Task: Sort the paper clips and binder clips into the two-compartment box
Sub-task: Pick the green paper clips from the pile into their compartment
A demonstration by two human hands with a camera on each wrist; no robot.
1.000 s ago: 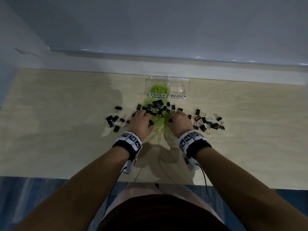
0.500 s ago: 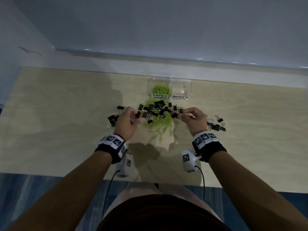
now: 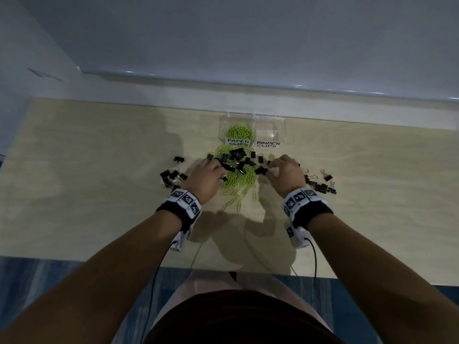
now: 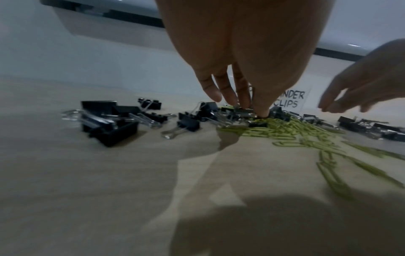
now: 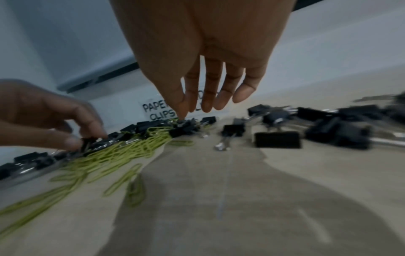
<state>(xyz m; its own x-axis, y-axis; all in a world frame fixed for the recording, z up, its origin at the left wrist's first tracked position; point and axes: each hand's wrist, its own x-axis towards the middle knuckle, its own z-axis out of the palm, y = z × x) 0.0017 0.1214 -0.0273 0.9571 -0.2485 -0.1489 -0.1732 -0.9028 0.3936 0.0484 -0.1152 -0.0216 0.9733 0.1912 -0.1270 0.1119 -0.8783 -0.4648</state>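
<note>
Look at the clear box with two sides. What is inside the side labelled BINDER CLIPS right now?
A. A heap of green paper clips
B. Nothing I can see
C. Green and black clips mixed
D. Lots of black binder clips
B: in the head view the BINDER CLIPS compartment looks bare, while the green paper clips fill the PAPER CLIPS compartment and the black binder clips lie out on the table.

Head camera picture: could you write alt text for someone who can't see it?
Seen from above, a person's left hand and right hand reach into a pile of black binder clips and green paper clips on a pale wooden table. Behind it, a clear two-compartment box holds paper clips in its left side only.
</note>
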